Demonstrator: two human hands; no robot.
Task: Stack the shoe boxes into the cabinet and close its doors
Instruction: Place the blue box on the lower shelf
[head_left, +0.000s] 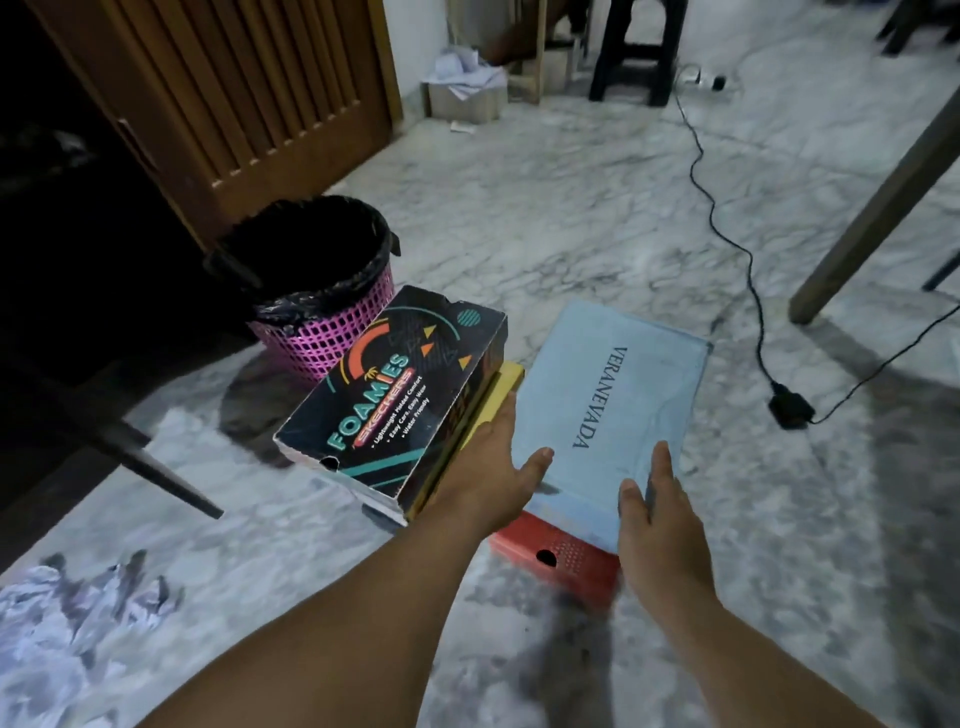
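Note:
A light blue shoe box (613, 405) lies on top of a red box (561, 553) on the marble floor. To its left a black Foamies box (395, 395) rests on a yellow box (506, 387). My left hand (493, 473) is at the blue box's left edge, fingers spread, thumb on the lid. My right hand (654, 519) hovers over the box's near right corner, fingers apart. Neither hand has closed on it. The wooden slatted cabinet door (249, 98) stands open at the upper left, with the dark cabinet interior (62, 208) beside it.
A pink waste basket (322, 291) with a black liner stands behind the black box. A black cable and adapter (789, 408) trail across the floor on the right. A wooden table leg (872, 218) slants at right. A dark chair leg (156, 478) pokes in from the left.

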